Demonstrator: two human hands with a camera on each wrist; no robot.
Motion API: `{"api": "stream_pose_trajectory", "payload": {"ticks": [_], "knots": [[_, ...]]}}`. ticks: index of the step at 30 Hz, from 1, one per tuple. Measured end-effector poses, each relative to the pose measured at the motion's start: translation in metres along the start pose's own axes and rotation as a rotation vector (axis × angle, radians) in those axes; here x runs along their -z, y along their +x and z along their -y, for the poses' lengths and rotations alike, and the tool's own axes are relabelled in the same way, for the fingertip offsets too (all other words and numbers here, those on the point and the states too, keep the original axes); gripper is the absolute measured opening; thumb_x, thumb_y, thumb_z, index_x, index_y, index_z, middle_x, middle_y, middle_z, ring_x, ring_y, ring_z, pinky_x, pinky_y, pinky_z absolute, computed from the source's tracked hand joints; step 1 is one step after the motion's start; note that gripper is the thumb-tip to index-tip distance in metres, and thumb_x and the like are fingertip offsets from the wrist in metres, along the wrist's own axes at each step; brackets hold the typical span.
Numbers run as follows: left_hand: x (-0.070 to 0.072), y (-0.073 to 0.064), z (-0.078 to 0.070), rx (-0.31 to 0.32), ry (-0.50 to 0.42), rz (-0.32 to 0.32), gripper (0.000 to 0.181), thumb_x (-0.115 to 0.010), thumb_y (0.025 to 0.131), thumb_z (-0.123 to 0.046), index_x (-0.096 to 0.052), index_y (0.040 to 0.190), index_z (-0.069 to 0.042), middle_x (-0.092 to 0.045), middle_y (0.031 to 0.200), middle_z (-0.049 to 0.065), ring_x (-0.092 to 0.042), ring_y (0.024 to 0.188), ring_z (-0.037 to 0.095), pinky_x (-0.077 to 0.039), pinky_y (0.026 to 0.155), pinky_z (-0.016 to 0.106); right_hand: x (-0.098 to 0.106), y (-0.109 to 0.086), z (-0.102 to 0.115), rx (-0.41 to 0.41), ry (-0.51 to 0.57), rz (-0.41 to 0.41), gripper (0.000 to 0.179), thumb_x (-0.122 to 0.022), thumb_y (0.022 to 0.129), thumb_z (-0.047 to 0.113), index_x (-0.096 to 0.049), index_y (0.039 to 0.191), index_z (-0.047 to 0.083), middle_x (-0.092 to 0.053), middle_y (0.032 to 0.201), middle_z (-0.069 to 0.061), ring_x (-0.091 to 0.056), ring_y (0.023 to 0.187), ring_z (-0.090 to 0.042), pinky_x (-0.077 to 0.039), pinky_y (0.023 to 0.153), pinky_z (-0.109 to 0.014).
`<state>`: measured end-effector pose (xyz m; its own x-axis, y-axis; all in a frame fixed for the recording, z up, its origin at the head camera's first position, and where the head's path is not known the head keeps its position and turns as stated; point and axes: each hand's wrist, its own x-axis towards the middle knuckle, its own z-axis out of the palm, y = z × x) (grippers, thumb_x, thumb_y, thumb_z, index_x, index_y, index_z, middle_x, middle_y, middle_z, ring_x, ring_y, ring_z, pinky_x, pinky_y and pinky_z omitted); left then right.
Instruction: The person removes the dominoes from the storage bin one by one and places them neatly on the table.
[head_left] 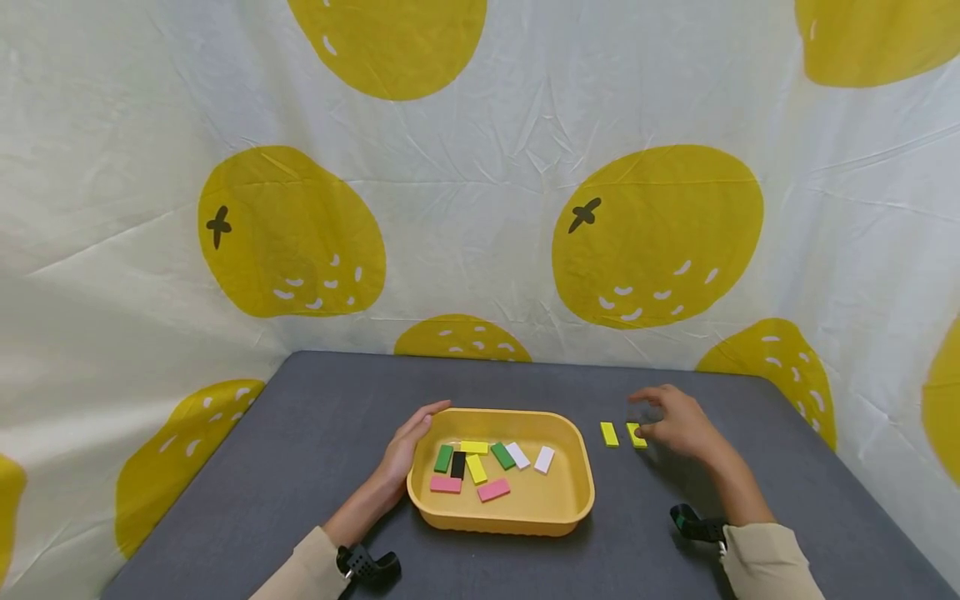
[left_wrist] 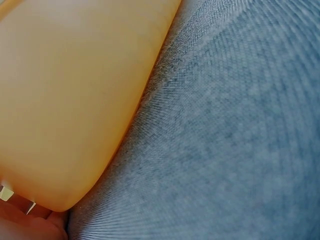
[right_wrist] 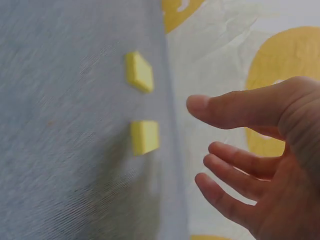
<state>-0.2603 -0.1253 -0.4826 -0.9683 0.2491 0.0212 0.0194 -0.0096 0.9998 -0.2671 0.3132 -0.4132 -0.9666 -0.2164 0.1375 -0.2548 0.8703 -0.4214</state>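
We take the step in hand to be moving yellow pieces between tray and tabletop, though we cannot tell whether they are being laid out or gathered in. On the tabletop [head_left: 330, 400], to the right of the yellow tray [head_left: 510, 527], lie one yellow block [head_left: 609, 434] and, just beside it, a second yellow block [head_left: 640, 442]. Our right hand [head_left: 675, 423] is above the second, its thumb and fingers parted with nothing between them. Our left hand [head_left: 401, 454] lies against the tray's left side, fingers unclenched along the wall, we judge to steady it. Inside the tray, two more yellow blocks [head_left: 476, 469] lie near a black block [head_left: 458, 465], among green blocks [head_left: 443, 458], pink blocks [head_left: 494, 490] and white blocks [head_left: 544, 460]. If we are laying out, the next move calls for a reach into the tray for another yellow piece; if gathering, for lowering the right fingers and pinching the second block by its long sides without nudging its neighbour.
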Motion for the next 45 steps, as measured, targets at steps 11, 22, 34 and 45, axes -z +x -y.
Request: {"api": "stream_pose_trajectory", "payload": {"ticks": [11, 22, 34, 45], "knots": [[0.001, 0.000, 0.001, -0.003, 0.011, -0.005, 0.050, -0.031, 0.114, -0.033, -0.046, 0.156, -0.010, -0.042, 0.163, 0.010, -0.042, 0.149, 0.033, -0.029, 0.125, 0.056, 0.019, -0.003, 0.046, 0.106, 0.065, -0.094, 0.044, -0.081, 0.087, 0.007, -0.068, 0.129, 0.003, -0.061, 0.131, -0.025, -0.065, 0.110, -0.044, -0.060, 0.085, -0.053], [0.001, 0.000, 0.000, 0.002, 0.002, -0.001, 0.049, -0.032, 0.114, -0.032, -0.046, 0.156, -0.011, -0.042, 0.163, 0.009, -0.043, 0.149, 0.032, -0.030, 0.125, 0.055, 0.019, -0.005, 0.083, 0.181, 0.092, -0.114, 0.043, -0.079, 0.088, 0.004, -0.069, 0.129, 0.007, -0.062, 0.134, -0.020, -0.067, 0.106, -0.037, -0.060, 0.084, -0.050], [-0.002, 0.002, 0.002, -0.001, 0.011, 0.001, 0.049, -0.032, 0.114, -0.033, -0.046, 0.155, -0.011, -0.042, 0.163, 0.009, -0.043, 0.148, 0.031, -0.030, 0.124, 0.054, -0.002, -0.006, 0.120, 0.337, 0.111, -0.089, 0.038, -0.081, 0.086, 0.002, -0.072, 0.123, 0.010, -0.068, 0.122, -0.008, -0.067, 0.108, -0.028, -0.061, 0.080, -0.039], [-0.001, -0.001, 0.000, -0.002, 0.008, -0.012, 0.049, -0.033, 0.113, -0.033, -0.047, 0.155, -0.011, -0.042, 0.163, 0.009, -0.044, 0.147, 0.032, -0.033, 0.123, 0.053, -0.038, -0.004, 0.156, 0.453, 0.141, 0.061, 0.032, -0.079, 0.088, 0.005, -0.072, 0.120, 0.009, -0.069, 0.116, -0.006, -0.068, 0.105, -0.026, -0.060, 0.080, -0.038]]}}
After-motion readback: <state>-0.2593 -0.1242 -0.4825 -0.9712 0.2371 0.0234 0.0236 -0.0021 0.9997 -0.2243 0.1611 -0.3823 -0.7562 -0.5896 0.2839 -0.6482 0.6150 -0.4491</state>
